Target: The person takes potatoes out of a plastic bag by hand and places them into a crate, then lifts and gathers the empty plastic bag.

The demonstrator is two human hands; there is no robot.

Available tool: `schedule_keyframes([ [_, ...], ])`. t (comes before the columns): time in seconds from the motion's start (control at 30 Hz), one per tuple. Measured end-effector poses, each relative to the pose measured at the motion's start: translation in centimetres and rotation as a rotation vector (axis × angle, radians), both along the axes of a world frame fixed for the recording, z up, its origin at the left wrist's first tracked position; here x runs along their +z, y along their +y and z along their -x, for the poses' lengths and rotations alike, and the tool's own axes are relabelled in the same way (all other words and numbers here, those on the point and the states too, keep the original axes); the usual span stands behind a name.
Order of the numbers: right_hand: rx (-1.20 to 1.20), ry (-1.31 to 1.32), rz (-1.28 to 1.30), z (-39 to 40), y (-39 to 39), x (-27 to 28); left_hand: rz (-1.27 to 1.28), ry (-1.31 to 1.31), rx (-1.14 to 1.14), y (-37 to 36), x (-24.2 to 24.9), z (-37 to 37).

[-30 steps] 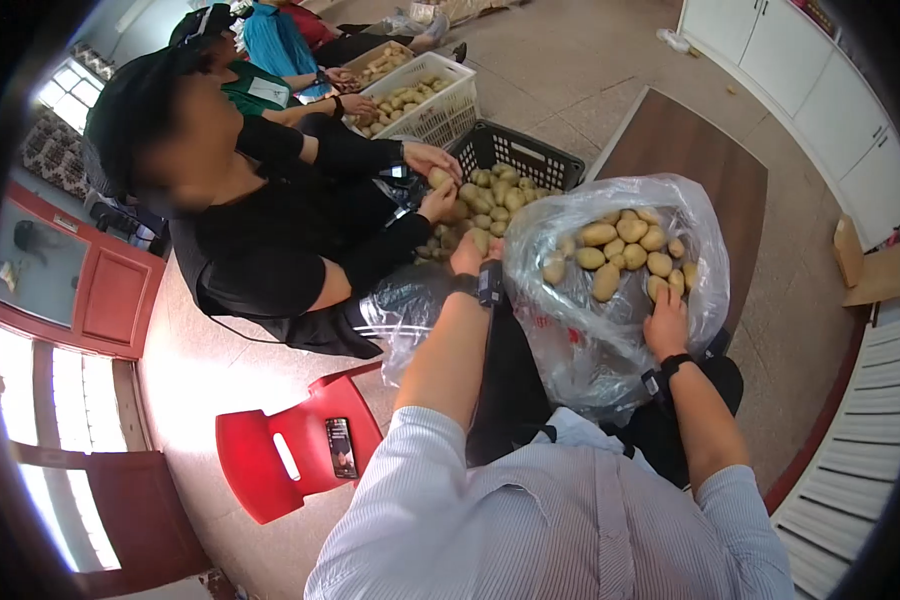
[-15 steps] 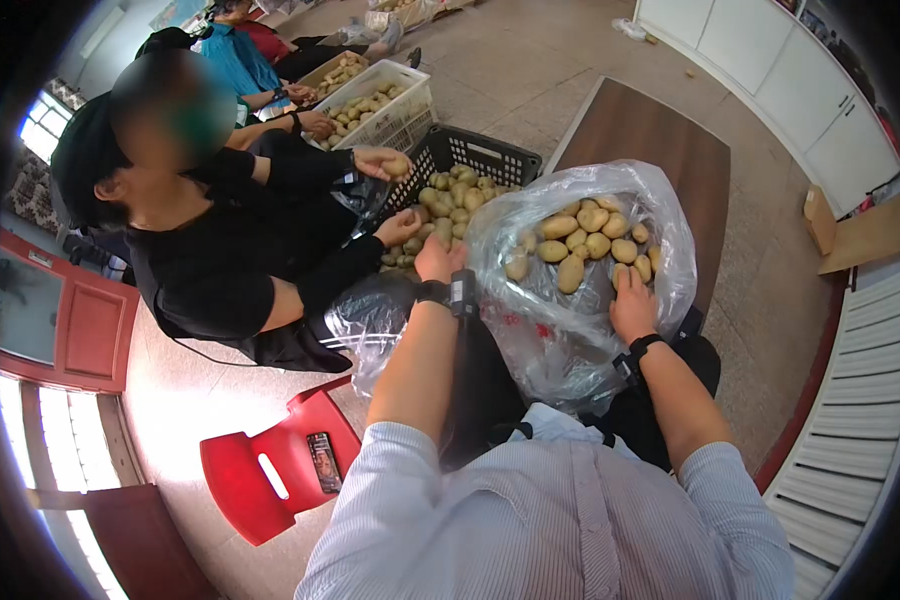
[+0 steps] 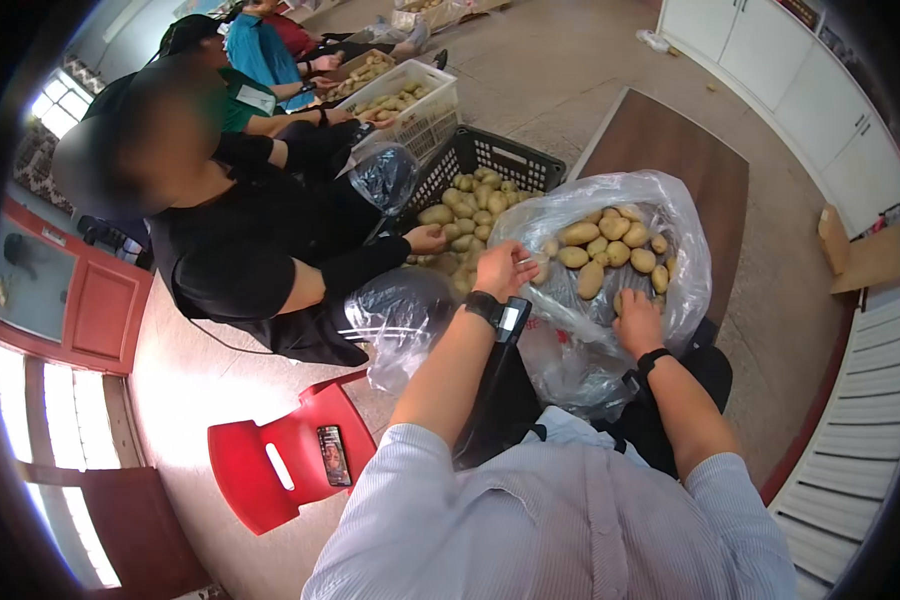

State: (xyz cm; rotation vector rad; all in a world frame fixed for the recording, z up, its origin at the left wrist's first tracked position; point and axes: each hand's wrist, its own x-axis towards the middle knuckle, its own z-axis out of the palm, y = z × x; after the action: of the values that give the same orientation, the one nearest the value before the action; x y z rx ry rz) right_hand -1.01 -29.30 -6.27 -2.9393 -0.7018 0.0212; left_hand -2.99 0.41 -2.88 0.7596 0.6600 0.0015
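A clear plastic bag (image 3: 698,225) lies spread wide, with several yellow-brown potatoes (image 3: 595,245) inside. My left hand (image 3: 503,270) is over the bag's left edge, its fingers slightly curled and apart, with nothing visible in them. Close to those fingertips sits a potato behind the film. Inside the bag's near right part, my right hand (image 3: 639,324) has its fingers around a potato (image 3: 620,300), partly hidden by the hand. Left of the bag stands a black crate (image 3: 515,155) filled with potatoes.
A person in black sits to the left, a hand (image 3: 427,238) at the crate. Beyond are a white crate (image 3: 435,100) of potatoes and other seated people. The bag rests on a brown tabletop (image 3: 660,140). A red chair (image 3: 320,410) holding a phone (image 3: 333,456) is at lower left.
My left hand has moved from the black crate rightward to the bag's edge. My right hand stays in the bag. The neighbour's raised hand with a potato has lowered, and the view has shifted slightly.
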Motion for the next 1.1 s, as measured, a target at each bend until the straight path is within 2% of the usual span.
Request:
schedule_keyframes([
  [0.2,-0.046,0.018,-0.176,0.1,-0.3,0.6,0.011,0.017,-0.039,-0.2,0.0,0.1],
  [0.27,-0.076,0.048,-0.398,0.0,-0.1,0.7,0.009,0.053,-0.028,-0.1,-0.2,0.0],
  [0.3,-0.101,0.046,-0.396,-0.1,0.2,0.4,0.011,0.056,-0.052,0.0,-0.2,0.0],
  [0.37,-0.123,0.112,-0.636,-0.5,0.9,0.1,-0.016,0.059,-0.086,-0.1,-0.2,-0.2],
  [0.4,-0.141,0.106,-0.635,-0.4,1.4,0.5,-0.014,0.059,-0.105,-0.3,0.0,-0.2],
  [0.57,-0.181,0.592,-0.952,-0.1,5.3,2.3,-0.068,0.095,-0.263,-0.8,0.1,-0.6],
  [0.63,-0.157,0.585,-0.901,0.3,6.8,3.6,-0.038,0.112,-0.431,-1.1,0.6,-0.4],
  [0.67,-0.139,0.583,-0.875,0.5,7.4,4.4,-0.038,0.111,-0.438,-1.6,1.6,-0.2],
  [0.73,-0.045,0.529,-0.889,1.0,8.6,5.8,-0.028,0.105,-0.666,-1.9,2.3,-0.1],
  [0.77,0.035,0.478,-0.928,1.1,8.9,6.5,-0.029,0.105,-0.666,-2.0,2.2,-0.2],
  [0.9,0.074,0.444,-0.887,0.8,9.7,6.4,-0.121,0.027,-0.765,-1.8,2.7,-0.2],
  [1.0,0.062,0.464,-0.963,0.8,8.9,6.1,-0.148,0.032,-0.809,-1.9,4.1,0.1],
  [1.07,-0.036,0.455,-0.870,0.9,7.9,7.0,-0.243,0.035,-0.805,-1.7,3.9,0.0],
  [1.1,-0.047,0.393,-0.852,0.7,7.4,6.3,-0.195,0.029,-0.774,-1.9,4.1,0.1],
])
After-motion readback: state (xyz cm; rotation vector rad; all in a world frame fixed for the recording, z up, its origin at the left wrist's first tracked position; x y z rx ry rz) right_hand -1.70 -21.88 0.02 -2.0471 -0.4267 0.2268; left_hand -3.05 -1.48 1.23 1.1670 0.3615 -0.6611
